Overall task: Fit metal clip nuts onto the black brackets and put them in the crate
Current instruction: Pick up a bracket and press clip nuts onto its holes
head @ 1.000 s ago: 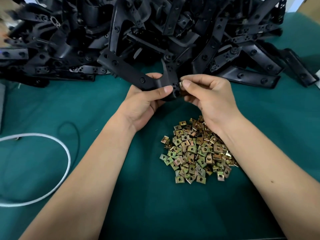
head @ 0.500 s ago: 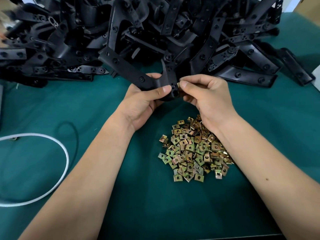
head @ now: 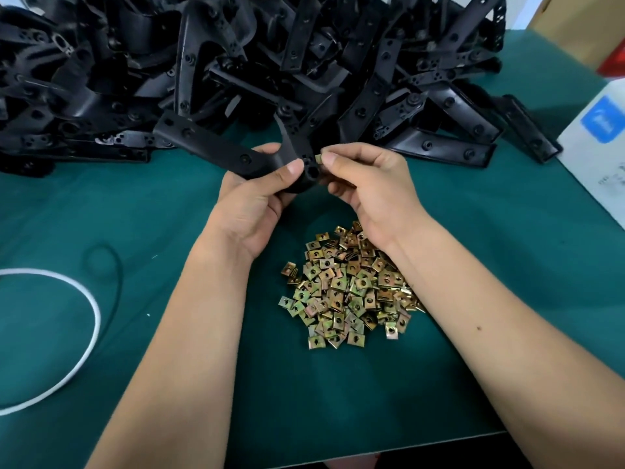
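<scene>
The left hand (head: 252, 194) is gripping the bracket (head: 216, 152) steady; the right hand (head: 367, 184) is pinching a clip nut (head: 318, 159), which should be slid squarely over the edge

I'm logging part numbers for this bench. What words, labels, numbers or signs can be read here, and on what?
No text here can be read.
White box: a blue square logo and small dark print low on its side, both too blurred to read.
Red-and-white item behind it: no lettering made out.
Black brackets and clip nuts: no markings visible.
</scene>
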Demonstrator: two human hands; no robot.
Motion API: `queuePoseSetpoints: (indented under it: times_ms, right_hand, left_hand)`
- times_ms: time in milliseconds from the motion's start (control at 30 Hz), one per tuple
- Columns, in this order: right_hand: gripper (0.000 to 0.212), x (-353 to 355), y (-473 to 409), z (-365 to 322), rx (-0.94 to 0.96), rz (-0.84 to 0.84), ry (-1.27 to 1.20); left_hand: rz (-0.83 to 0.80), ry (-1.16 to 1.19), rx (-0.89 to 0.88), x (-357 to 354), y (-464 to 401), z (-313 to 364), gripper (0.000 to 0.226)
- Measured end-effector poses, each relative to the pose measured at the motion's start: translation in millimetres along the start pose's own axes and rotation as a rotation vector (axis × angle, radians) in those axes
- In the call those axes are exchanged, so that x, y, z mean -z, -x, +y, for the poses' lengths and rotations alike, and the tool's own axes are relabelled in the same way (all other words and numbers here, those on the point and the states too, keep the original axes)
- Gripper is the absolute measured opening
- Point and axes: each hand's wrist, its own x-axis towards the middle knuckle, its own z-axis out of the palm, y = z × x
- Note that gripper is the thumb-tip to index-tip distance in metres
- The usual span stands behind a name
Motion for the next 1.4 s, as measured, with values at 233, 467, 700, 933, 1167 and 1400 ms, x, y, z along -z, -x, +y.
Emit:
queuePoseSetpoints:
  times_ms: [233,467,700,933,1167,1400]
  right_hand:
    - [0.009,2.6,2.3,-1.0,0.01,-0.011,0.041]
    - [0.01,5.1,5.4,-0.6,0.001,-0.007,-0.03]
    - [0.011,3.2,6.8,-1.5,0.002,0.017,-0.032]
    - [0.012,3.7,6.0,-0.6,0.012,0.039,-0.01]
    - [0.018,4.2,7.2,0.1,0.018,0.052,0.023]
    - [0.021,3.6,7.3,-1.5,0.003,0.067,0.0]
  left_hand:
    - [-0.083,-0.046,-0.012,1.8,1.1,1.3,0.038]
    - [-0.108,-0.03,0.014,-1.0,-0.9,0.4,0.049]
    - [-0.111,-0.036,0.013,-1.1,0.3,1.0,0.04]
    - [-0.102,-0.04,0.002,-0.5,-0.1,0.2,0.04]
    - [-0.079,-0.056,0.001,-2.9,1.0,-0.6,0.042]
    - [-0.076,-0.058,0.017,-2.7,-2.0,-1.4,0.042]
